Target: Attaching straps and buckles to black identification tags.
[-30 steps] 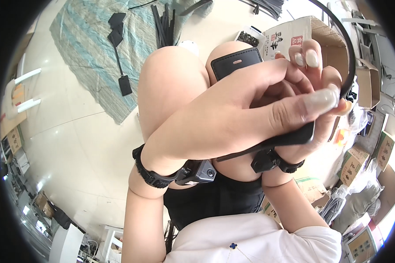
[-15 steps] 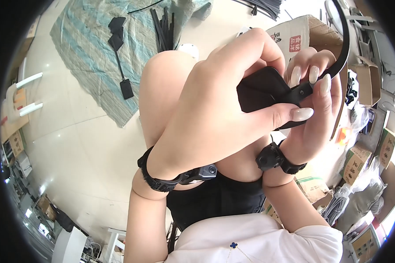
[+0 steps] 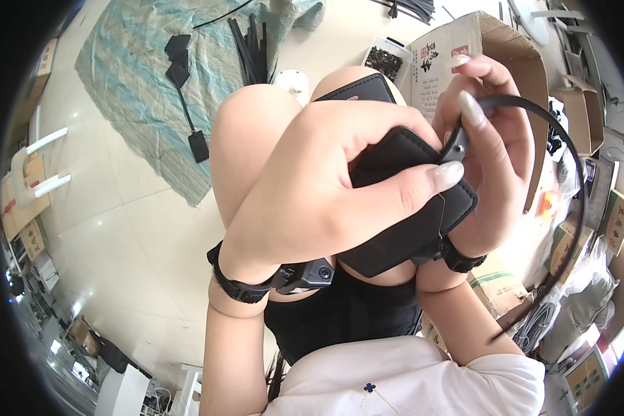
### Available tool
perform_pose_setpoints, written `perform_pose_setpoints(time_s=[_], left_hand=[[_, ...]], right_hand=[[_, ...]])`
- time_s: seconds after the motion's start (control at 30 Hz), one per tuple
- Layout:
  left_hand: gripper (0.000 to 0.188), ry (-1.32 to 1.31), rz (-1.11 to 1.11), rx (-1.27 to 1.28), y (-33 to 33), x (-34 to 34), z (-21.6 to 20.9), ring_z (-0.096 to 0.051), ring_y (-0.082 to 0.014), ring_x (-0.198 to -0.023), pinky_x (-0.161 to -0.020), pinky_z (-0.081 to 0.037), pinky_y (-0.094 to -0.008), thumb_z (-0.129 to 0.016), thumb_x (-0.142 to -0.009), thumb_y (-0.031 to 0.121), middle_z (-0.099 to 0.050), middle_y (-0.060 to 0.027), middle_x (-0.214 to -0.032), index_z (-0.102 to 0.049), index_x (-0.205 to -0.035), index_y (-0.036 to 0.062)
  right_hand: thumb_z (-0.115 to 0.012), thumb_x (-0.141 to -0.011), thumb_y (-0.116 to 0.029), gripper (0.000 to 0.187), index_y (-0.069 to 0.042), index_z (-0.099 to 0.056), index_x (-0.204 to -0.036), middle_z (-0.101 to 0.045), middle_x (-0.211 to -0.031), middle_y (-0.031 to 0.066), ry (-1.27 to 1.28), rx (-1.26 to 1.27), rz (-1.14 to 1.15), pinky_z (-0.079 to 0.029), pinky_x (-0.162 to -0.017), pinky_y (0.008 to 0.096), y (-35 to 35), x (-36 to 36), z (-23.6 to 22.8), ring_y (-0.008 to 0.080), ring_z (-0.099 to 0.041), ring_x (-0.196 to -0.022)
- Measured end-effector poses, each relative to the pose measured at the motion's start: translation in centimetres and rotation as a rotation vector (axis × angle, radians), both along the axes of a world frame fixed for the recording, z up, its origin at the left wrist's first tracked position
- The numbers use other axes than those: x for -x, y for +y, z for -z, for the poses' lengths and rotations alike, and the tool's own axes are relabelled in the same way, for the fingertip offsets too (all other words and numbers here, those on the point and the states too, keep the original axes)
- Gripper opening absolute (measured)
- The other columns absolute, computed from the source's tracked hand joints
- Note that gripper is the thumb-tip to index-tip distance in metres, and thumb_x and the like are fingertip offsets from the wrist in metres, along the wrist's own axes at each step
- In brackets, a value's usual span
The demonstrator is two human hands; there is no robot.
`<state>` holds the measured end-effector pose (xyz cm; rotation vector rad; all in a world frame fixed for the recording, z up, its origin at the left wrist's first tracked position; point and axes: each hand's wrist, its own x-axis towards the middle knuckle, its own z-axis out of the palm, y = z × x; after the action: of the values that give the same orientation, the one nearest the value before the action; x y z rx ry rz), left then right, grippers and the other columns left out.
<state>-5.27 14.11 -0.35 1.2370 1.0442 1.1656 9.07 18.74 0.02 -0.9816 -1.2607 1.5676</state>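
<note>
Lowered: narrow black strap [image 3: 581, 186], my right hand [image 3: 498, 149] pinching it; left hand [image 3: 326, 180] gripping stitched-edge black panel [image 3: 412, 237]; pale floor [image 3: 118, 256] lying open leftward.

The flap [image 3: 402, 239] is plain black, edged with black stitching; the strap [image 3: 577, 166] is black too, its stud [image 3: 461, 148] silvery. Pearly off-white nails [image 3: 448, 175], black wristbands [image 3: 246, 288]. The shirt [image 3: 402, 367] is white, the shorts [image 3: 347, 312] black, the pendant [image 3: 370, 387] dark blue. Broad teal and grey-beige stripes run across the sheet [image 3: 135, 97]; the strips [image 3: 254, 55] are black. Glossy cream floor [image 3: 118, 263]. The carton [image 3: 461, 31] has a whitish side with black and red print, brown inside. The bits [image 3: 383, 62] are dark brown to black.
</note>
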Motion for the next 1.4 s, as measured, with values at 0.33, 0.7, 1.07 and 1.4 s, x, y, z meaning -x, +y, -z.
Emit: perform_pose_setpoints(time_s=[0.33,0.7,1.07,1.4], left_hand=[[0.023,-0.713,-0.826,0.126,0.4,0.9,0.6,-0.049,-0.0107,-0.064,-0.054,-0.041,-0.0193,-0.045,-0.086,0.019,-0.052,-0.0059,-0.077,-0.051,-0.093,-0.0025],[0.019,-0.975,-0.747,-0.003,0.3,1.6,1.0,-0.052,-0.0118,-0.069,-0.054,-0.041,-0.0218,-0.040,-0.089,0.010,-0.051,-0.0079,-0.083,-0.044,-0.099,-0.0051],[0.023,-1.104,-0.532,0.028,-0.2,3.1,1.4,-0.048,-0.0118,-0.062,-0.050,-0.041,-0.0213,-0.040,-0.089,0.018,-0.048,-0.0056,-0.076,-0.049,-0.092,-0.0032],[0.026,-0.578,-0.790,0.306,0.6,1.2,1.5,-0.047,-0.0151,-0.062,-0.051,-0.039,-0.0230,-0.041,-0.089,0.022,-0.045,-0.0064,-0.077,-0.044,-0.099,-0.0019]], right_hand=[[-0.057,-0.082,-0.009,0.011,0.001,-0.055,-0.087,-0.045,-0.065,-0.0038,-0.472,-0.149,-0.091,-0.032,-0.052,0.0155,2.7,-3.4,3.0,0.0016,-0.041,-0.061],[-0.051,-0.086,-0.014,0.020,0.000,-0.058,-0.097,-0.059,-0.078,0.0018,-0.578,-0.240,0.138,-0.039,-0.062,0.0168,4.6,-8.7,2.1,0.0038,-0.049,-0.067],[-0.059,-0.076,-0.015,0.023,0.003,-0.061,-0.091,-0.062,-0.078,0.0149,-0.900,0.043,-0.085,-0.047,-0.063,0.0287,6.2,-9.2,16.9,0.0195,-0.061,-0.066],[-0.052,-0.076,-0.005,0.040,0.002,-0.040,-0.115,-0.042,-0.111,0.0225,-1.434,0.058,-0.309,-0.047,-0.077,0.0417,2.2,-10.3,44.4,0.0376,-0.054,-0.092]])
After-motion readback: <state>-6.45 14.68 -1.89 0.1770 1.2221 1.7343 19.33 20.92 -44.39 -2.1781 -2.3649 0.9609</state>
